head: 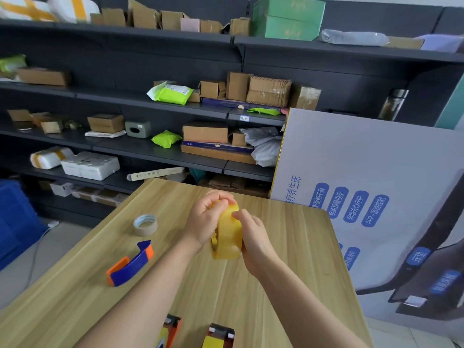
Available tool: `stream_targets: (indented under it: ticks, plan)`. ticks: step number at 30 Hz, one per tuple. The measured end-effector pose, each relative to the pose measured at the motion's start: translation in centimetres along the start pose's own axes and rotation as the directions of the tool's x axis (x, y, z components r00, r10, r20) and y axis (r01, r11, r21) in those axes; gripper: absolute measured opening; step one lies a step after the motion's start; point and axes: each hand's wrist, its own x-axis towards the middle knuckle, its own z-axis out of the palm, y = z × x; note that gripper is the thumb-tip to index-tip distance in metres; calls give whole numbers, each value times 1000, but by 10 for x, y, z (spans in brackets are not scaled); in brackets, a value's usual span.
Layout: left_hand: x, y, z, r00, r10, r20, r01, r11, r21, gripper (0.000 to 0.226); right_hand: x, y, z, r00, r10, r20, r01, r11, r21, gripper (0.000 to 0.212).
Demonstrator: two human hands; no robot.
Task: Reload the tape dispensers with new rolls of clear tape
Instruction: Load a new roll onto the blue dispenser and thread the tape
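Hands gripping a yellowish tape roll over the table

Both hands are meeting at the roll [227, 234], which is standing on edge between them, its broad outer band facing up and toward the person. The left hand [207, 218] is curling over the far top of the roll, fingers wrapped around its rim and side. The right hand [254, 238] is holding the opposite side, with a fingertip pressing on the outer band near the top. Whether it is picking at the tape's end I cannot tell. The roll is sitting over the middle of the wooden table [296, 259]; whether its lower edge is touching the wood is not clear.

Left of the hands and apart from them, a blue dispenser [130, 266] with orange ends is lying on the table holding no roll. Just beyond it, an empty core [145, 224] is lying flat. At the near edge, cut off by the frame, two more dispensers are showing: an orange one [172, 329] below the left forearm and a dark one [221, 334] between the forearms, each with yellow tape in it.

Behind the table, dark shelves [155, 109] are carrying cardboard boxes and green parcels. A white panel [364, 159] with blue labels is leaning at the right, and a blue crate [12, 217] is standing at the far left.
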Motion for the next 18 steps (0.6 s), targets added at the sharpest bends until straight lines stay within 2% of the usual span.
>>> stream_targets:
  ticks: [3, 6, 8, 11, 14, 18]
  plan:
    - [7, 0, -13, 969, -246, 34, 247, 968, -36, 34, -2, 2, 9, 1000, 0, 8, 0, 999, -39, 28]
    - [12, -2, -29, 830, -533, 163, 548, 834, -65, 49, -1, 0, 16, 998, -48, 27, 49, 999, -24, 18]
    - [15, -4, -41, 770, -608, 193, 631, 769, -98, 60, 2, 2, 23, 998, -63, 26, 63, 998, -26, 22]
    - [21, -8, -58, 818, -557, 144, 574, 805, -149, 44, 8, 5, 41, 996, -78, 48, 79, 997, -15, 19]
    - [26, -13, -79, 908, -415, 54, 419, 899, -128, 24, 15, 1, 67, 998, -61, 33, 61, 998, -15, 20]
    - [30, -25, -112, 974, -222, 41, 225, 972, -63, 31, 27, -4, 104, 1000, -25, 5, 25, 1000, -1, 29]
